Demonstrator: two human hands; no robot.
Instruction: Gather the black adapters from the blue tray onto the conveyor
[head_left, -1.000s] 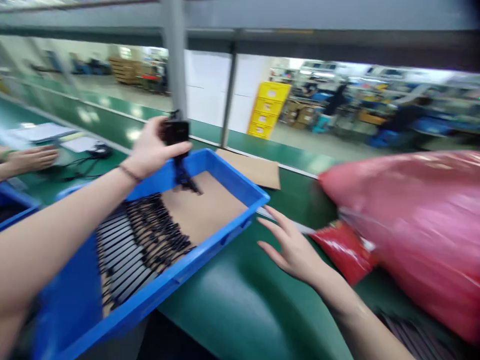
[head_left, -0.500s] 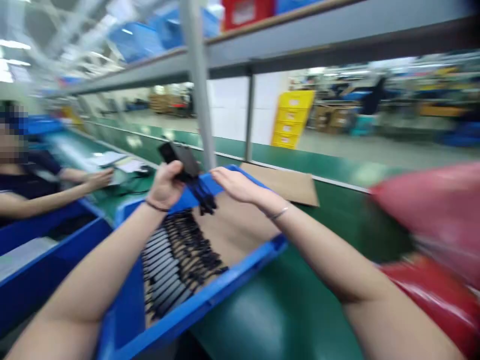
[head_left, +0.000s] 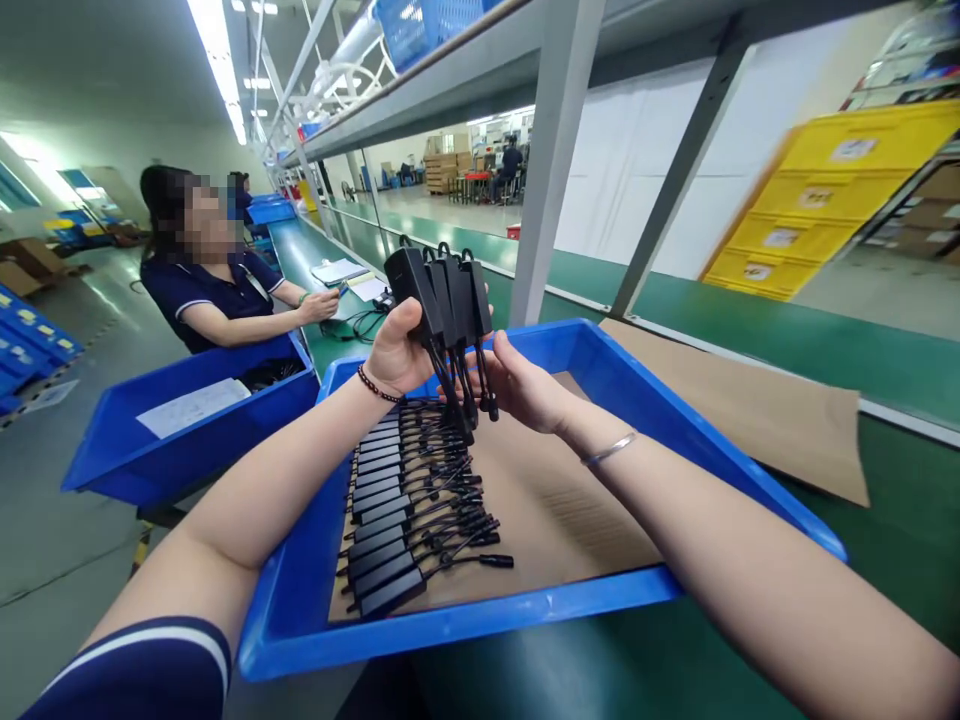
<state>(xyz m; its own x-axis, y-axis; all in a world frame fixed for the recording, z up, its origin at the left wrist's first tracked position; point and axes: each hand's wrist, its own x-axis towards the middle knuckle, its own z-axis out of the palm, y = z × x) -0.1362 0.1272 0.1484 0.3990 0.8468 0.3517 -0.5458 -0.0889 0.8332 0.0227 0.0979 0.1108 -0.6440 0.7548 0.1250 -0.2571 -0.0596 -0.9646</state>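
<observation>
My left hand is closed round several black power adapters, held upright side by side over the tray, with their short cables hanging down. Beside the hanging cables is my right hand, its thumb raised and its fingers stretched out, partly hidden behind the cables; whether it touches them I cannot tell. Below both hands, a blue plastic tray lined with brown cardboard carries a row of similar black adapters along its left side, cables pointing right.
A second blue bin with a paper sheet and black cables stands at left, near a seated co-worker. A grey shelf post rises behind the tray. Cardboard lies on the green bench at right.
The view has swung left and sharpened. The adapters in my left hand are now fanned out, and my right hand has come from the tray's far rim to beside their cables.
</observation>
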